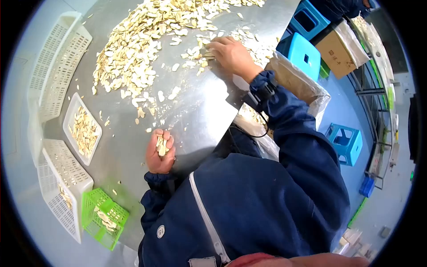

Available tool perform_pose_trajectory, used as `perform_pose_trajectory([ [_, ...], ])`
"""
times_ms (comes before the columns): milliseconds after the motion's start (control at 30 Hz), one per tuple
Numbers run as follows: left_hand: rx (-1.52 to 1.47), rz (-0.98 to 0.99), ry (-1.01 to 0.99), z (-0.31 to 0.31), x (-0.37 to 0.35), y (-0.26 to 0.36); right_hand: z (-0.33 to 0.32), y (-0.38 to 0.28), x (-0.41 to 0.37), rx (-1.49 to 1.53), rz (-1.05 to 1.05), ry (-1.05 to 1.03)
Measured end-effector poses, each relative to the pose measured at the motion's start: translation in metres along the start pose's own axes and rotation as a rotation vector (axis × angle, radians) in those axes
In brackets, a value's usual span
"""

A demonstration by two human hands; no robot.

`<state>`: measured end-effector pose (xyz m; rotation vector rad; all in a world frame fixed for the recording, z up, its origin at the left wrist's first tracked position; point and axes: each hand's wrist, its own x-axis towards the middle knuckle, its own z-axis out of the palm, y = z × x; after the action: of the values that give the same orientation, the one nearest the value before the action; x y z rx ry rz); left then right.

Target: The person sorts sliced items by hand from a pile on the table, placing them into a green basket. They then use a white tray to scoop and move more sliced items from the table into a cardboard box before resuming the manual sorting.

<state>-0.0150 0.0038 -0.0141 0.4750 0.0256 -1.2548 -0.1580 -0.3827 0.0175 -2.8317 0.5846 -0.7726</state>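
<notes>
1. Pale slices (162,146) rest in the cupped left hand (155,159), fingers curled round a small bunch and palm turned up, likely to keep them from dropping
2. Farther over, the right hand (233,56) reaches across the metal table (191,109), fingers bent down onto loose slices (195,54) beside the main pile; whether they pinch any, I cannot tell
3. Around the right wrist, a black strapped device (266,92) sits over the dark blue sleeve (296,127), the strap presumably holding it snug
4. Beyond both hands, a broad heap (133,58) of the same slices spreads over the tabletop, perhaps left loose so that single pieces are easy to reach
5. Off to the left, a white tray (76,101) holds more slices, its low sides probably keeping them apart from the heap; a green basket (91,200) and a white perforated basket (71,164) near it hold some too
6. To the right, a plastic-lined container (298,80) stands just beside the table, its liner perhaps there to keep the contents clean
7. Farther out are 3 blue stools (304,55) and a cardboard box (336,55)
</notes>
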Motion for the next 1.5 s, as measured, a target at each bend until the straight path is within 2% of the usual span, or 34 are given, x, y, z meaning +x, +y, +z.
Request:
perform_pose_trajectory([
  [133,0.073,-0.023,0.025,0.002,-0.001,0.002,0.024,0.0,0.026,-0.077,-0.023,0.079],
  [233,0.07,-0.027,0.076,0.004,-0.001,0.002,0.021,-0.001,0.023,-0.085,0.019,-0.126],
  [367,0.046,-0.041,0.111,0.01,0.001,0.002,0.001,-0.016,0.008,-0.001,0.09,-0.157],
  [700,-0.035,-0.018,0.097,-0.002,0.003,-0.001,0.007,-0.009,0.016,-0.046,0.163,-0.268],
  [767,-0.077,-0.021,0.01,-0.013,0.004,0.0,0.002,-0.018,0.018,-0.033,0.175,-0.271],
  [833,-0.087,-0.01,-0.067,-0.015,0.004,0.001,0.002,-0.016,0.016,0.003,0.101,-0.232],
  [933,-0.093,-0.006,-0.04,-0.008,0.004,0.001,-0.002,-0.019,0.013,-0.009,0.141,-0.282],
  [1000,-0.149,-0.025,-0.123,-0.01,0.006,0.002,-0.005,-0.02,0.012,0.001,0.162,-0.312],
  [1033,-0.176,-0.034,-0.164,-0.011,0.005,0.003,-0.005,-0.021,0.012,0.039,0.177,-0.301],
  [1133,-0.138,-0.019,-0.05,0.001,0.003,0.003,-0.012,-0.033,0.011,0.174,0.253,-0.279],
  [1200,-0.147,-0.018,-0.051,0.0,0.003,0.003,-0.015,-0.049,0.009,0.288,0.35,-0.272],
  [1300,-0.158,-0.019,-0.049,0.001,0.004,0.003,-0.007,-0.073,-0.001,0.779,0.451,-0.361],
  [1367,-0.162,-0.023,-0.051,0.003,0.005,0.002,-0.008,-0.103,-0.003,0.959,0.458,-0.398],
  [1500,-0.156,-0.014,-0.049,0.003,0.004,0.003,-0.004,-0.131,0.0,1.104,0.491,-0.498],
])
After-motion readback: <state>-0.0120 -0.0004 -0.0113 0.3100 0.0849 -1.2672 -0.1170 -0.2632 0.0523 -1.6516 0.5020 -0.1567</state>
